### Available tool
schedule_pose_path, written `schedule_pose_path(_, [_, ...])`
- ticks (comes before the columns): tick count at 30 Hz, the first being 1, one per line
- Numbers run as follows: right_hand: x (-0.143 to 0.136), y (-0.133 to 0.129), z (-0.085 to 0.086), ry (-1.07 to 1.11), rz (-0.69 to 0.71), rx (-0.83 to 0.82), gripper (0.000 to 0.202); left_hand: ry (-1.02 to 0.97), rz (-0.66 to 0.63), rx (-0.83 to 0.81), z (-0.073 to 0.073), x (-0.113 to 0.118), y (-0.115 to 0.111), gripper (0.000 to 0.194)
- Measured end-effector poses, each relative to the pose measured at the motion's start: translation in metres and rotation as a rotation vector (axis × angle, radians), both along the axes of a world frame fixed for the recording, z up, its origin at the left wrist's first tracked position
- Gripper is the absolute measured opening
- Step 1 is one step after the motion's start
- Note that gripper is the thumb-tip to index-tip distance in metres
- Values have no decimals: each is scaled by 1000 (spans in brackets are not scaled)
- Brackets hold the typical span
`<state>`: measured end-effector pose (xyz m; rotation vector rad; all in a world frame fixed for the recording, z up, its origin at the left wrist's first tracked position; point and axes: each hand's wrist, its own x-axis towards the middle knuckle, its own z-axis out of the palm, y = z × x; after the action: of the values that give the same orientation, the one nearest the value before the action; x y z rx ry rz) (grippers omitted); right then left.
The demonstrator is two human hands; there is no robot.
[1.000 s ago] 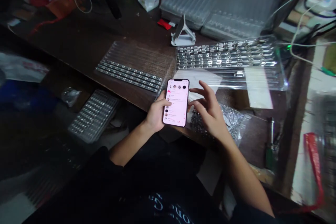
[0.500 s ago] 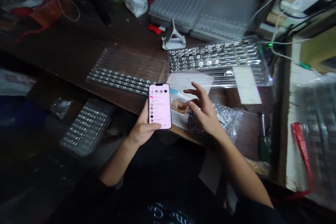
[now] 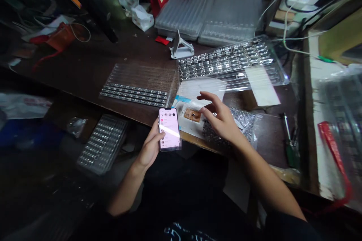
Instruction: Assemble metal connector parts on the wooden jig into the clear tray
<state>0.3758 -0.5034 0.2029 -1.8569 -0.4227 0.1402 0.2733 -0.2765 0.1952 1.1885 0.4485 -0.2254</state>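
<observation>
A lit smartphone [image 3: 169, 124] with a pinkish list on its screen is gripped in my left hand [image 3: 149, 145], the thumb lying over the glass. Above a clear plastic bag of small metal parts [image 3: 244, 122] hovers my right hand [image 3: 220, 116], fingers apart and holding nothing. Its fingertips are near a small brown block [image 3: 192, 115] with a round metal piece in it, which sits on white paper. Behind the phone lies a clear tray [image 3: 138, 83] with several metal strips in its front grooves. A fuller tray of metal parts [image 3: 223, 62] is to its right, with a white card [image 3: 261, 84] across one end.
A white folding stand [image 3: 181, 47] is behind the trays, before stacked clear trays [image 3: 183, 11]. At the right lie a green-handled screwdriver [image 3: 288, 141] and a red strap [image 3: 335, 154]. Another filled tray stack [image 3: 102, 143] sits below the table edge. Cables run along the back right.
My left hand and the phone have come lower, closer to my body, and the thumb has moved up the screen. The list looks scrolled. My right hand keeps nearly the same pose; the view has shifted slightly.
</observation>
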Motion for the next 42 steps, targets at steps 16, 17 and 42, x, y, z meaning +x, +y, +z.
schedule_pose_path(16, [3,-2,-5,-65,0,-28,40,-297,-413,893,-10,7,8,127])
schedule_pose_path(17, [4,-3,-6,-63,3,-28,40,-297,-443,925,-9,6,10,129])
schedule_pose_path(42, [-3,10,-9,-233,133,-380,33,-382,-397,936,-23,1,1,107])
